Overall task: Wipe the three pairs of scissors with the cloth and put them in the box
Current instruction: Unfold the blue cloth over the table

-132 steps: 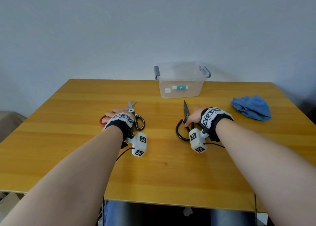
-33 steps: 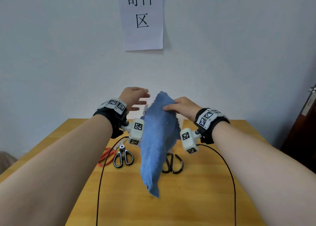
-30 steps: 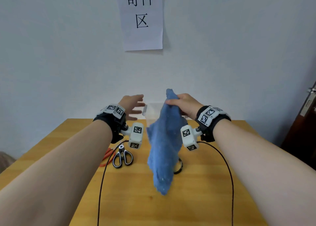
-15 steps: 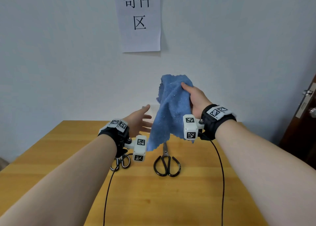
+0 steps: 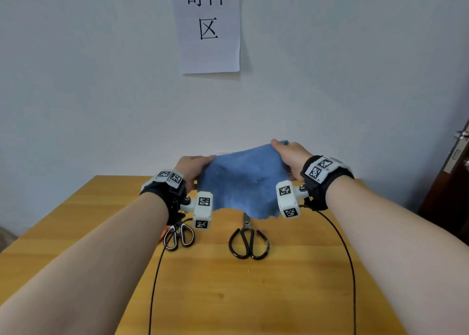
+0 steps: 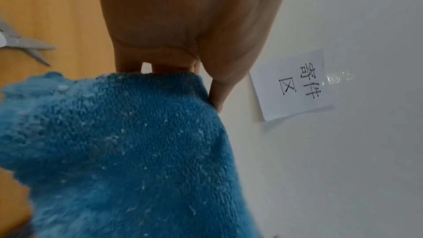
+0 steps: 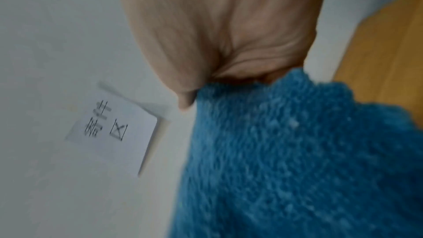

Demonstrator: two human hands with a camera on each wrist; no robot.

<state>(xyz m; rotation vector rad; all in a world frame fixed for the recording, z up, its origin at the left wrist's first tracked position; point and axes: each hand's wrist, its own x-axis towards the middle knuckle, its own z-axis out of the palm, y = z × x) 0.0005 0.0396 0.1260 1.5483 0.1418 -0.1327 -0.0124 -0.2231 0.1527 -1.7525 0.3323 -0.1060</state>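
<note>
The blue cloth (image 5: 242, 182) is stretched in the air above the wooden table (image 5: 228, 296), held by both hands. My left hand (image 5: 193, 166) pinches its left corner; my right hand (image 5: 289, 153) pinches its right corner. In the left wrist view the left hand (image 6: 203, 86) clamps the cloth (image 6: 128, 142) between thumb and fingers; the right wrist view shows the right hand (image 7: 194, 93) gripping the cloth (image 7: 286, 151) likewise. Black scissors (image 5: 248, 242) lie below the cloth. Black-and-white handled scissors (image 5: 179, 235) lie left, with a red-handled pair (image 5: 163, 233) mostly hidden behind them. The box is hidden behind the cloth.
A paper sign (image 5: 208, 25) hangs on the white wall behind the table. Black cables (image 5: 154, 284) run from the wrist cameras down across the table's near part. A door with a handle (image 5: 460, 134) stands at the far right.
The right hand alone held the cloth hanging high; now the left hand has taken its other corner, and both hands have lowered and spread it flat.
</note>
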